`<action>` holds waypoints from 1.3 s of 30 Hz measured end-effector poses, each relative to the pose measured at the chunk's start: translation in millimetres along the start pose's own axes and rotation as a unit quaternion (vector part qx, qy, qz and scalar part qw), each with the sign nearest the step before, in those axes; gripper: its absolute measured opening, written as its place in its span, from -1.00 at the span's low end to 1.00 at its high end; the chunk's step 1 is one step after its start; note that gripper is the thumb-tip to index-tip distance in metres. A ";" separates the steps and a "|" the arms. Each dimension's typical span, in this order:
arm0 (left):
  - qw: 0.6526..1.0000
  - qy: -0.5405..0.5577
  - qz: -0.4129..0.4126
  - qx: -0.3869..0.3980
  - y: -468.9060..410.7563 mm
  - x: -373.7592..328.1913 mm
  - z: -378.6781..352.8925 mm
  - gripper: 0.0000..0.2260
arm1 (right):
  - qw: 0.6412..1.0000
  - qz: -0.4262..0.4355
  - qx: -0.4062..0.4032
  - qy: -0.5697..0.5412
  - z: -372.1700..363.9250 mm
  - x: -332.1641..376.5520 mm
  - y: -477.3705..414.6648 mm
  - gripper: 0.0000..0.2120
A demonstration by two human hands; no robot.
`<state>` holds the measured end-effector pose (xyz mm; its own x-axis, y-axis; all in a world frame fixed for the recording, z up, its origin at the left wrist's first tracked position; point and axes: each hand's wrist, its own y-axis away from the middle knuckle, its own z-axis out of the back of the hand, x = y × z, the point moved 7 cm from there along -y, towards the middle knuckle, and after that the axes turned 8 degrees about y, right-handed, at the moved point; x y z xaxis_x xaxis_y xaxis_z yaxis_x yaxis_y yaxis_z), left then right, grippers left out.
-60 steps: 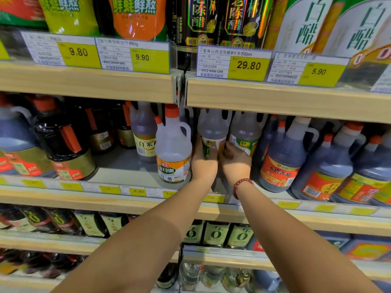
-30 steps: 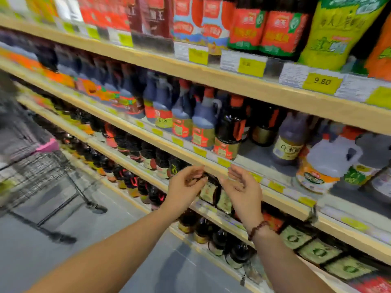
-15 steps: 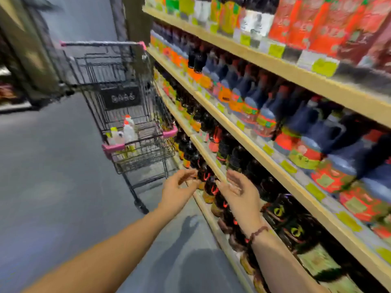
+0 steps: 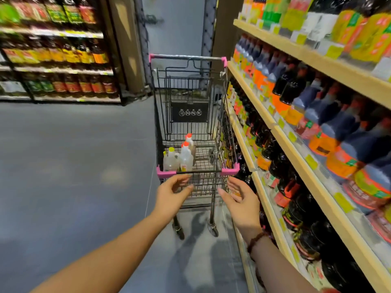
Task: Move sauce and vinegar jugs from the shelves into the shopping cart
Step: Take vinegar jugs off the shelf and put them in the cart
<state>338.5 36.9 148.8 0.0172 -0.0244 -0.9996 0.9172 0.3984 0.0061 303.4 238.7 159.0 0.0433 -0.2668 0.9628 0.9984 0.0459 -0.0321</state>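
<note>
The shopping cart stands in the aisle just beside the wooden shelves on the right, a black wire basket with pink plastic corners and a pink-ended handle at its far end. Inside it, gathered in the near left corner, stand a few clear jugs: a yellow-capped jug against the left wall, an orange-capped jug just beside it, and a second orange-capped jug behind them; the rest of the basket floor shows bare mesh. A black placard on the cart's far panel carries four small round white symbols, too small to read. The left hand and right hand hover at the cart's near end, palms turned toward each other, fingers loosely spread and holding nothing; whether either touches the wire I cannot tell. A beaded bracelet circles the right wrist. On the shelves, rows of dark jugs with orange labels fill the middle level and dark bottles the level below, with yellow price tags along the edges; all printing there is blurred beyond reading. Across the grey floor, a far rack holds more bottles.
</note>
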 end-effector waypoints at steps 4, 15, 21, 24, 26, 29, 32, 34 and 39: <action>0.999 0.001 0.019 -0.046 -44.3 10.0 10.2 -0.73 | 0.999 -0.008 0.040 -0.005 -30.3 -5.1 -57.8 -0.53; 0.995 0.027 0.054 -0.082 -198.7 53.6 20.9 -0.75 | 0.992 0.001 0.072 0.102 -117.3 -32.8 -201.1 -0.65; 0.989 0.043 0.120 -0.073 -260.3 86.7 16.8 -0.73 | 0.986 -0.041 0.078 0.140 -153.9 -57.6 -268.9 -0.76; 0.988 0.021 0.131 -0.073 -282.9 105.8 10.6 -0.75 | 0.982 -0.059 0.079 0.160 -169.3 -77.7 -297.4 -0.76; 0.988 0.017 0.138 -0.067 -293.5 115.1 4.5 -0.80 | 0.980 -0.068 0.087 0.168 -178.6 -92.6 -313.9 -0.76; 0.986 0.004 0.154 -0.071 -312.4 131.8 -3.1 -0.76 | 0.972 -0.086 0.111 0.188 -196.0 -119.2 -340.3 -0.74; 0.981 -0.005 0.175 -0.083 -322.2 152.8 -6.1 -0.79 | 0.963 -0.122 0.146 0.190 -214.6 -148.5 -353.7 -0.81; 0.978 -0.033 0.183 -0.092 -328.5 166.8 -6.8 -0.79 | 0.953 -0.138 0.172 0.207 -229.2 -166.9 -360.2 -0.78; 0.973 -0.044 0.198 -0.108 -335.5 184.7 -6.8 -0.80 | 0.950 -0.112 0.179 0.231 -250.0 -186.7 -367.3 -0.86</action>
<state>31.3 -95.0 -38.0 0.3949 0.0956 -0.9137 0.7268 0.5758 0.3744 -62.5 30.9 -76.0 -0.0759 -0.6984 0.7116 0.9120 0.2400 0.3327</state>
